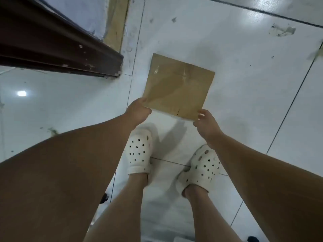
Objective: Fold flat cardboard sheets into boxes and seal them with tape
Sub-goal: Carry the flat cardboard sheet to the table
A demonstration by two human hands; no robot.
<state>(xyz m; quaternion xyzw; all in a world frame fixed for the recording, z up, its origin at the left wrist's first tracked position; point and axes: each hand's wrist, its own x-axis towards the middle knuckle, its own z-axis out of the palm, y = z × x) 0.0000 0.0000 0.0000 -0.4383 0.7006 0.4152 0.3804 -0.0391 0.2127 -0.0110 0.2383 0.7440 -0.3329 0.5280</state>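
Note:
A brown cardboard box [178, 86] hangs above the white tiled floor in front of me, its top face sealed with clear shiny tape. My left hand [139, 110] grips its near left corner. My right hand [205, 122] pinches its near right corner, fingers curled on the edge. Both arms reach down and forward. The box's underside and far side are hidden.
A dark brown door frame [57, 48] juts in from the upper left, with a wooden strip [117, 21] behind it. My feet in white perforated clogs [139, 151] stand on the glossy tiles below the box. Bits of tape litter [283, 31] lie on the floor.

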